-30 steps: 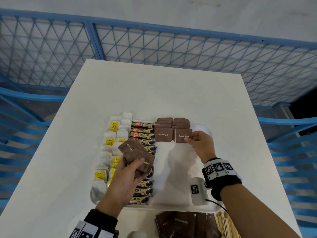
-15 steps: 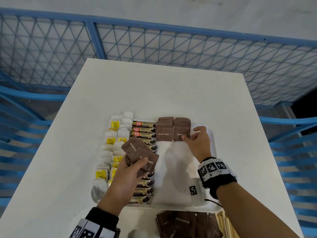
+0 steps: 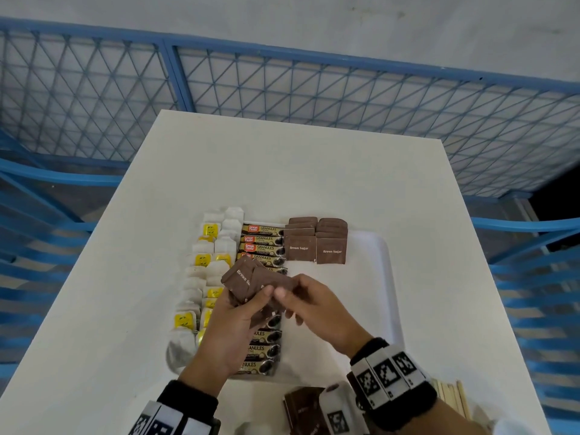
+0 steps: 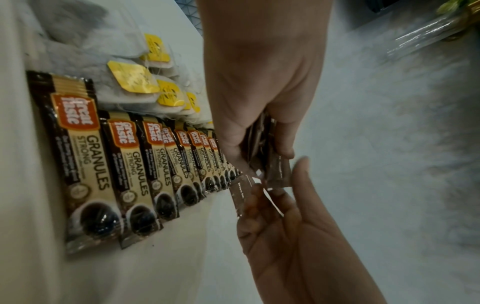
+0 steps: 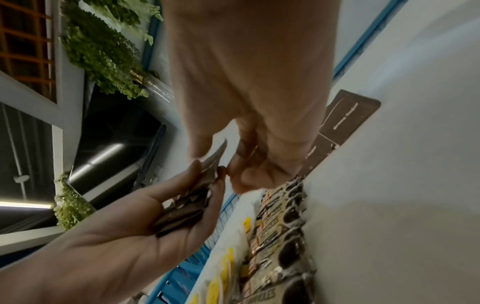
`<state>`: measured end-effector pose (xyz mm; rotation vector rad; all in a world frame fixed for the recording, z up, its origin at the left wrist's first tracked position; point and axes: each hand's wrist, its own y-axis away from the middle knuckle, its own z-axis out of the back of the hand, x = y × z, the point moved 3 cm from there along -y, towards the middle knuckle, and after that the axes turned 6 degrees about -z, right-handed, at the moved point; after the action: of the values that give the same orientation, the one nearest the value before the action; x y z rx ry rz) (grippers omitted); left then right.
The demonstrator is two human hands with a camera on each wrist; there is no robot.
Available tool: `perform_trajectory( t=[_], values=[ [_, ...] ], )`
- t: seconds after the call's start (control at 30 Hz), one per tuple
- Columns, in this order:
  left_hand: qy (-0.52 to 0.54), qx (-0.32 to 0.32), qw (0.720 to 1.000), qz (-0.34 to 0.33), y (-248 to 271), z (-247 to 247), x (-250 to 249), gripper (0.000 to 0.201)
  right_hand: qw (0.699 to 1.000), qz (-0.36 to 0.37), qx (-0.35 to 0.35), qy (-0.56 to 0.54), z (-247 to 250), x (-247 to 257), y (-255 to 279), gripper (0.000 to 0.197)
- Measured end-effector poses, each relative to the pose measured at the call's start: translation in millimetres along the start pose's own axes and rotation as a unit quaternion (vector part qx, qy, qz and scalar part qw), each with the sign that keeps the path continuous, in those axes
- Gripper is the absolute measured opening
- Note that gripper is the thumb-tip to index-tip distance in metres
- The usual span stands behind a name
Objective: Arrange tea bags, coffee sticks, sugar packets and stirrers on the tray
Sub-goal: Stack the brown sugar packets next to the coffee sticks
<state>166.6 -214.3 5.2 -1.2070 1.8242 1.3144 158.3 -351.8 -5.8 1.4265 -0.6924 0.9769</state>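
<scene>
My left hand (image 3: 251,304) grips a fanned bunch of brown sugar packets (image 3: 243,279) above the coffee sticks. My right hand (image 3: 282,293) meets it and pinches one packet (image 4: 241,193) at the bunch's edge. Two overlapping rows of brown sugar packets (image 3: 317,243) lie at the far end of the white tray (image 3: 387,277). A column of coffee sticks (image 3: 262,243) and a column of tea bags (image 3: 216,255) with yellow tags fill the tray's left side. In the right wrist view the bunch (image 5: 187,209) lies across my left palm (image 5: 124,232).
Loose brown sugar packets (image 3: 301,409) lie on the white table (image 3: 125,277) near its front edge, below the tray. Wooden stirrers (image 3: 452,398) lie at the front right. A blue mesh fence (image 3: 282,98) stands behind the table.
My right hand left the placed sugar rows at the tray's far end and came back toward me to the bunch in my left hand, where it now pinches a packet.
</scene>
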Motion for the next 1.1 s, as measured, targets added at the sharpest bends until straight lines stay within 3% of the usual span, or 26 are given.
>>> perform_trajectory(
  t=[0.03, 0.27, 0.53, 0.67, 0.77, 0.9, 1.1],
  values=[
    [-0.001, 0.003, 1.0, -0.003, 1, 0, -1, 0.017, 1.0, 0.002, 0.015, -0.015, -3, -1, 1, 0.014],
    [0.004, -0.037, 0.999, 0.006, 1, 3, 1, 0.014, 0.994, -0.012, 0.021, -0.11, 0, -4, -1, 0.011],
    [0.02, -0.06, 0.998, 0.012, -1, 5, 0, 0.012, 0.993, -0.027, 0.0, -0.116, 5, -9, -8, 0.004],
    [0.034, -0.078, 0.996, 0.015, -2, 15, 0, 0.016, 0.995, -0.026, -0.053, -0.083, 22, -9, -16, 0.004],
    [0.041, -0.085, 0.995, 0.02, -1, 22, 0, 0.024, 0.992, -0.023, -0.125, -0.027, 40, -10, -27, 0.004],
    [0.037, -0.087, 0.995, 0.013, -1, 23, 0, 0.02, 0.975, -0.024, -0.217, 0.041, 56, -16, -45, 0.015],
    [0.052, -0.086, 0.995, 0.026, 0, 22, 2, 0.017, 0.959, -0.008, -0.262, 0.104, 60, -20, -60, 0.02]
  ],
)
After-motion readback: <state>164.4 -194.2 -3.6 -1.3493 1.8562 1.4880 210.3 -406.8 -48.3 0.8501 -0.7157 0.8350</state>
